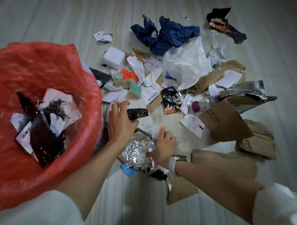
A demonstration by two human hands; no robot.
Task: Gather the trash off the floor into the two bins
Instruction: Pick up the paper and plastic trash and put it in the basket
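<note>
A bin lined with a red plastic bag [61, 71] fills the left side; black mesh pieces and crumpled paper lie inside it. My left hand [121, 123] is closed around a black mesh scrap [138, 112] just right of the bin. My right hand [165, 147], with a white watch on its wrist, rests its fingers on crumpled silver foil [137, 152] on the floor. Whether it grips the foil I cannot tell. Trash is scattered across the floor beyond both hands. Only one bin shows.
Farther out lie a blue plastic bag [164, 34], a clear plastic bag [187, 63], a white foam block [113, 57], a black snack wrapper [224, 25], a plastic bottle [202, 103], a cardboard box [225, 119], brown paper [223, 165], receipts and labels.
</note>
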